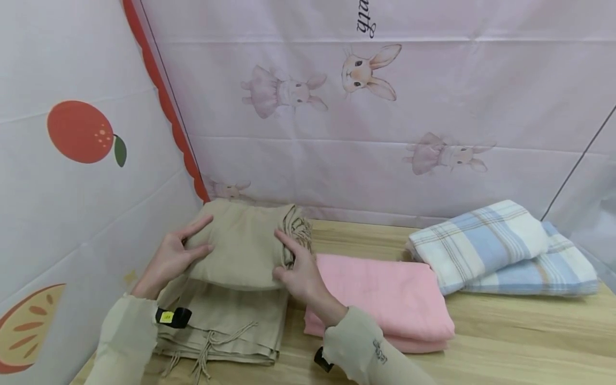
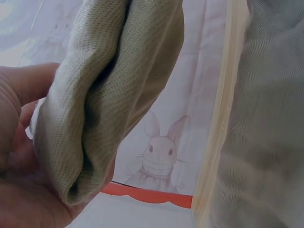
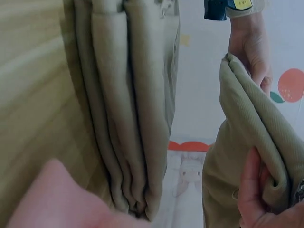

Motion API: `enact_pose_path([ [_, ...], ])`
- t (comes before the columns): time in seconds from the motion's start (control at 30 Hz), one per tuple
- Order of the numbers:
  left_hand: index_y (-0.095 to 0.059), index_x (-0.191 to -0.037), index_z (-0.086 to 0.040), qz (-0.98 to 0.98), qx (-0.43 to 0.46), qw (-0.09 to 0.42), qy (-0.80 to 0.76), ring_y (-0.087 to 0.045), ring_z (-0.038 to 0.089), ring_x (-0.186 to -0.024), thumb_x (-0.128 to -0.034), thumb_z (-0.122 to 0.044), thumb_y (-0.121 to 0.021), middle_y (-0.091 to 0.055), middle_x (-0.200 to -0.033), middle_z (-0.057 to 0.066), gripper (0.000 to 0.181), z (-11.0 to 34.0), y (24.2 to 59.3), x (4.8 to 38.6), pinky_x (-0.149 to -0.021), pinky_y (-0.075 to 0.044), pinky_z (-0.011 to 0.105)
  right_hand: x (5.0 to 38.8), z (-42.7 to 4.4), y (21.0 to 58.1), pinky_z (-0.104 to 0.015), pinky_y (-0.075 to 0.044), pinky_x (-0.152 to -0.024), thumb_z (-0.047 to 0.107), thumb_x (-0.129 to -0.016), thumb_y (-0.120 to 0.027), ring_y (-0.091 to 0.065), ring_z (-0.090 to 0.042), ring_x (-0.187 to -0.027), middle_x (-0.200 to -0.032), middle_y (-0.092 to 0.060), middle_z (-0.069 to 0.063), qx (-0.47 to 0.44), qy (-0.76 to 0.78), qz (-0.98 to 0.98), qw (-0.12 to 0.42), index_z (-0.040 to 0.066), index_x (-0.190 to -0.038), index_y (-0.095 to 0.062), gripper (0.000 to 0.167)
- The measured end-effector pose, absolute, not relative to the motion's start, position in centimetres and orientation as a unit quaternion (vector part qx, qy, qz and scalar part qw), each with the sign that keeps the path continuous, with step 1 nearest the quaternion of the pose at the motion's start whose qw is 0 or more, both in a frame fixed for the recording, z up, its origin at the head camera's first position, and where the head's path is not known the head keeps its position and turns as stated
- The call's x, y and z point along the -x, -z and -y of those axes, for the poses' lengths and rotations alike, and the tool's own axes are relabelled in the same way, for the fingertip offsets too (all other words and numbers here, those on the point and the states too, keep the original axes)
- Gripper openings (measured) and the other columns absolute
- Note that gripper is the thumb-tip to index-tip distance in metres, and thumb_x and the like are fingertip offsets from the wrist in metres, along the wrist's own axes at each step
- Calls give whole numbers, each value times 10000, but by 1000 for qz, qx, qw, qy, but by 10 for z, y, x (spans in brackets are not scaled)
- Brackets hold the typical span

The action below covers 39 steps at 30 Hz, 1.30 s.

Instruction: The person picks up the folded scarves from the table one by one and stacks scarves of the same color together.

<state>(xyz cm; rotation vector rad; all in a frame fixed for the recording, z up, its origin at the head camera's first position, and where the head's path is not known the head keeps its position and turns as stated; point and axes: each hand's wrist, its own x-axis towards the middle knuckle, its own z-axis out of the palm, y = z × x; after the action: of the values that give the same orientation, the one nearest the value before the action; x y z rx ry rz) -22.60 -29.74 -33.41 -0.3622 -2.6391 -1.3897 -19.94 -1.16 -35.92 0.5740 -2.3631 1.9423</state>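
A folded beige scarf (image 1: pixel 243 246) with a fringe bunched at its right end is held up by both hands. On its left edge the left hand (image 1: pixel 170 262) grips, thumb over the top. My right hand (image 1: pixel 303 275) pinches the opposite edge beside the fringe. Beneath it lies another folded beige scarf (image 1: pixel 236 318), its tassels hanging toward the front. In the left wrist view the doubled layers of the held scarf (image 2: pixel 85 109) sit between thumb and fingers. The right wrist view shows a gap between the held scarf (image 3: pixel 256 118) and the lower scarf (image 3: pixel 137 95).
A folded pink cloth (image 1: pixel 380 299) lies right of the beige scarves on the wooden table (image 1: pixel 505 337). Farther right, a blue-and-white plaid cloth (image 1: pixel 486 240) overlaps another plaid cloth (image 1: pixel 558 270). Printed sheets hang at the back (image 1: pixel 313 160) and left (image 1: pixel 96 214).
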Motion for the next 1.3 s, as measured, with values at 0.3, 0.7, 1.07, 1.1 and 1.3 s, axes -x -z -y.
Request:
enact_pose_path([
  [0.3,-446,-1535,-87,884,117,65,447,-231,422,-1471,-941,-107,-732,-328,-1593,193,660,300,333,215,-1101,-272,636,185,15,361,-205,-349,-452,-150,-771,-593,-505,-295,-1238,-1572,-426,-66,-198,-615,763,32,67,-1524,-465,794],
  [0.7,-453,-1538,-113,893,124,84,424,-290,455,-1436,-954,-163,-732,-355,-1572,229,649,305,336,196,-1068,-363,244,173,17,366,-193,-337,-431,-129,-780,-605,-643,-141,-782,-1565,-426,-112,-201,-617,760,15,89,-1524,-471,787],
  [1.07,-458,-1533,-106,901,113,65,415,-293,458,-1434,-948,-148,-737,-359,-1560,243,649,310,342,187,-1020,-357,151,163,20,373,-169,-321,-399,-117,-797,-614,-256,-31,-397,-1585,-408,-45,-204,-605,769,-12,126,-1542,-452,801],
  [1.1,-456,-1534,-106,900,110,61,417,-286,458,-1437,-947,-145,-737,-355,-1562,242,652,310,342,186,-1071,-367,236,162,20,374,-169,-317,-399,-111,-801,-615,-256,-32,-399,-1583,-411,-41,-203,-603,771,-15,134,-1543,-454,797],
  [1.3,-452,-1530,-82,898,100,48,426,-240,488,-1442,-926,-95,-745,-359,-1556,228,671,313,348,180,-1075,-272,671,154,23,378,-179,-322,-388,-85,-783,-646,-426,-6,-493,-1574,-425,-24,-197,-590,783,-30,165,-1536,-471,812],
])
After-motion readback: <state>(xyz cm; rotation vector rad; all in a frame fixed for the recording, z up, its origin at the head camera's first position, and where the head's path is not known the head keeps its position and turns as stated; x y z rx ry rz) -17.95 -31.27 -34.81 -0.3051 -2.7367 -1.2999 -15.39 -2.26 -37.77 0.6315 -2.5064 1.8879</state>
